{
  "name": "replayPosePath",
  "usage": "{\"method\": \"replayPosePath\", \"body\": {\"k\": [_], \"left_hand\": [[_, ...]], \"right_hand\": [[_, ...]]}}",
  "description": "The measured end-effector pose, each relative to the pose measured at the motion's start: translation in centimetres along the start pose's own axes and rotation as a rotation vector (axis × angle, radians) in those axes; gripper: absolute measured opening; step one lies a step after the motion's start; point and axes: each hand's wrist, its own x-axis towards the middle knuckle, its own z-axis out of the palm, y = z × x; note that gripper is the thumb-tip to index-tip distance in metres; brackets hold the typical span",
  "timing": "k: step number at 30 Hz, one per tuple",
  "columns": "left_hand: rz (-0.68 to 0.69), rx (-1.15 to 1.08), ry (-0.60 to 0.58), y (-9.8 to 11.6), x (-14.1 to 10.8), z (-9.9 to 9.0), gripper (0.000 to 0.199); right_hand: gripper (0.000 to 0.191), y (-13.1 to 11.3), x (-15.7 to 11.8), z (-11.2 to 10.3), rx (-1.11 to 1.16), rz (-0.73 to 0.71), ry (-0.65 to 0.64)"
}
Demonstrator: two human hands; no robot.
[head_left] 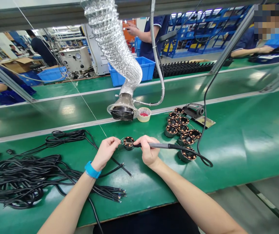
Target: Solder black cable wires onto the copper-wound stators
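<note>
My right hand [150, 151] grips a soldering iron [160, 145] by its grey handle, tip pointing left over a small motor stator [128, 147] on the green bench. The tip itself is too small to make out. Just left of the stator, my left hand [107, 149] has thumb and forefinger pinched together on a thin solder wire [90, 110], which runs down from the upper left. Fine leads stick out from the stator beside those fingertips. Copper windings ring the stator's inside.
Black cables [27, 175] lie heaped at left, stripped ends [120, 194] near my left forearm. More stators [183, 128] stand at right by a soldering iron stand [195, 110]. A fume extractor hood [122, 112] hangs ahead, beside a round tub [144, 115]. The iron's cord [205, 107] loops at right.
</note>
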Motion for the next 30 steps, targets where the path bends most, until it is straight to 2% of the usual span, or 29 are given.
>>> {"method": "replayPosePath", "body": {"k": [2, 5, 9, 19, 24, 30], "left_hand": [[0.000, -0.004, -0.004, 0.0, 0.0, 0.0, 0.032], [0.004, -0.006, -0.015, 0.0, 0.1, -0.1, 0.032], [0.016, 0.000, -0.030, 0.0, 0.3, -0.3, 0.032], [0.015, -0.026, -0.037, 0.1, 0.4, -0.5, 0.031], [0.013, -0.036, -0.039, 0.0, 0.5, -0.5, 0.032], [0.003, -0.030, -0.044, 0.0, 0.5, -0.7, 0.032]], "right_hand": [[0.039, -0.4, -0.2, -0.2, -0.009, -0.065, -0.032], [0.037, -0.6, -0.8, 0.0, 0.007, -0.157, -0.146], [0.030, 0.1, -1.5, 0.7, -0.040, -0.251, -0.280], [0.023, 1.5, -2.1, 2.0, -0.210, -0.275, -0.440], [0.022, 1.7, -2.3, 2.1, -0.174, -0.251, -0.432], [0.026, 0.7, -2.0, 1.2, -0.090, -0.218, -0.295]]}}
